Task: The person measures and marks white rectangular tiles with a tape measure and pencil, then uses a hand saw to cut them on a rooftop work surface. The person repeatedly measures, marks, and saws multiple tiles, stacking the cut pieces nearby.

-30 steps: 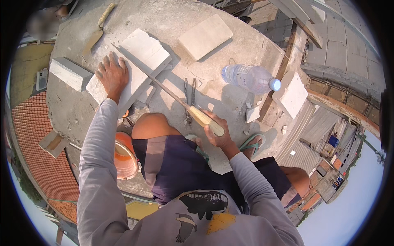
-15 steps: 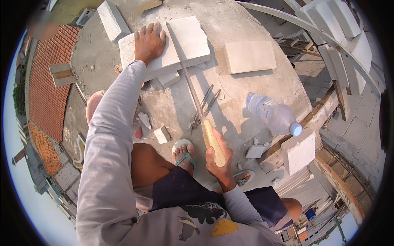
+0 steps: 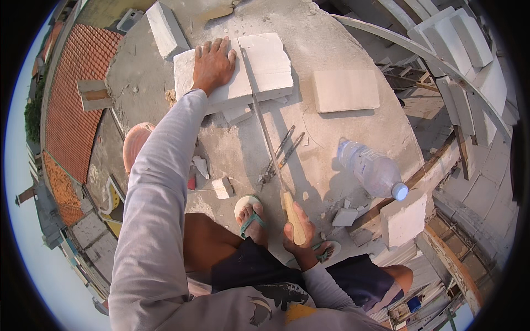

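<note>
A white lightweight block [image 3: 268,63] lies flat, propped on a smaller offcut [image 3: 237,114]. My left hand [image 3: 213,66] rests on its top with the fingers spread, pressing left of a cut line. Wrapped round the pale wooden handle of a handsaw [image 3: 269,138] is my right hand [image 3: 298,229]. The long blade runs up from the handle to the block and sits in the cut there. Some of the blade inside the block is hidden. A pair of pincers [image 3: 283,154] lies on the concrete beside the blade.
Another white block [image 3: 346,91] lies to the right, a narrow one [image 3: 167,30] at the far left. A plastic bottle [image 3: 371,167] lies near the right edge of the slab [image 3: 314,44]. Block fragments [image 3: 223,188] lie by my feet. Beyond the slab's right edge, the level drops.
My right hand has drawn the saw back toward me, so less blade lies across the block. My left hand stays on the block. The whole view has shifted slightly.
</note>
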Demonstrator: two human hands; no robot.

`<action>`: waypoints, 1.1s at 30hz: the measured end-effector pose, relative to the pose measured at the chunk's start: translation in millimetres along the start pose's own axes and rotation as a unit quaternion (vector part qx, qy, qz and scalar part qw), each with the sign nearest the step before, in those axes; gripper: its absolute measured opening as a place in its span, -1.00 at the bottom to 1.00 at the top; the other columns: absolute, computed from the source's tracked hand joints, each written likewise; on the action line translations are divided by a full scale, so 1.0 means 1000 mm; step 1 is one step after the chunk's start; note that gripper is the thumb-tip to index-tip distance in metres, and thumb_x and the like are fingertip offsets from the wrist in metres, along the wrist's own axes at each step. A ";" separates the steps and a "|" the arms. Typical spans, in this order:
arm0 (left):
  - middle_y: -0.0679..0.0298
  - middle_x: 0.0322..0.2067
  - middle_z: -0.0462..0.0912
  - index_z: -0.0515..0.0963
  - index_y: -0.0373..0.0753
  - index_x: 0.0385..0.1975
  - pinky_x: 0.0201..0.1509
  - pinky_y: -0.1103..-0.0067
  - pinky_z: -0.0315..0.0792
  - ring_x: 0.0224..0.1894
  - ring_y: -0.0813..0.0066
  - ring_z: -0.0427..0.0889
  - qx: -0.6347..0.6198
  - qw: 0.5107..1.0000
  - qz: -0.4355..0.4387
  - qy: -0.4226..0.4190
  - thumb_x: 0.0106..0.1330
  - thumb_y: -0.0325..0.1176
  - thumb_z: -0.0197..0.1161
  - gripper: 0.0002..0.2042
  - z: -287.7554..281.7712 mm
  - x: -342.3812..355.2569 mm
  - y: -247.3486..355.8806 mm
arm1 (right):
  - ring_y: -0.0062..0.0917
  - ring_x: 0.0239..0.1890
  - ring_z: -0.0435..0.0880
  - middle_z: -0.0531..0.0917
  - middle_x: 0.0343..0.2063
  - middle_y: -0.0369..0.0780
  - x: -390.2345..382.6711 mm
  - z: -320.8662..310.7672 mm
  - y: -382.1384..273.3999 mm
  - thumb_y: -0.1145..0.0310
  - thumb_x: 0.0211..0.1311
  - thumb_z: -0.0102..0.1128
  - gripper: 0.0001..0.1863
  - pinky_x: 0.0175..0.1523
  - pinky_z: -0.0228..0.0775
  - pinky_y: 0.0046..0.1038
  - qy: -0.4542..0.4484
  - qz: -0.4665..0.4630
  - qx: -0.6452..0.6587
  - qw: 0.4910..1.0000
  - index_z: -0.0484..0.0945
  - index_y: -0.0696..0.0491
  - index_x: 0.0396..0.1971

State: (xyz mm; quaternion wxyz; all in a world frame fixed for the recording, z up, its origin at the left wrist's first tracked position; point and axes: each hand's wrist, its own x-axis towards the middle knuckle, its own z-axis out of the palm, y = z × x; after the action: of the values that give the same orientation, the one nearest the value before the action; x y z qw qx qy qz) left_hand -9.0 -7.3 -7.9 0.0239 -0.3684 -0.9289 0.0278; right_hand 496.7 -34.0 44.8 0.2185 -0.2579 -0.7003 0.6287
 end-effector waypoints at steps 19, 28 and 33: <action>0.06 0.51 0.39 0.33 -0.17 0.54 0.67 0.05 0.02 0.55 -0.06 0.28 -0.006 1.000 0.026 0.012 0.67 -0.01 -0.11 -0.43 -0.003 0.001 0.009 | -0.08 0.10 0.81 0.70 0.16 0.17 0.129 0.052 0.007 0.33 0.43 0.26 -0.40 0.16 0.68 -0.23 0.041 -0.087 -0.033 0.995 0.43 0.40 0.33; 0.07 0.53 0.36 0.31 -0.16 0.56 0.69 0.06 -0.01 0.59 -0.04 0.23 -0.008 1.000 -0.006 -0.003 0.67 -0.01 -0.11 -0.42 0.000 -0.007 -0.002 | -0.04 0.09 0.82 0.69 0.09 0.30 -0.010 0.013 0.030 0.17 0.52 0.22 -0.36 0.17 0.70 -0.17 -0.003 -0.027 -0.028 0.999 0.43 0.45 0.30; 0.05 0.52 0.38 0.29 -0.19 0.58 0.69 0.02 0.00 0.57 -0.12 0.25 -0.020 1.000 0.018 0.008 0.66 0.01 -0.12 -0.39 -0.003 0.011 0.004 | -0.06 0.11 0.79 0.71 0.14 0.18 0.152 0.071 0.001 0.23 0.46 0.26 -0.38 0.25 0.61 -0.22 0.048 -0.014 0.025 0.998 0.44 0.38 0.33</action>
State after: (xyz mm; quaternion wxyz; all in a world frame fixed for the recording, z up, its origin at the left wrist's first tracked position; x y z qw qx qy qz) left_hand -14.0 2.8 -5.4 0.0233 -0.3860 -0.9222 0.0066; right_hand 334.8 8.4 32.5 0.2666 -0.2723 -0.6763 0.6304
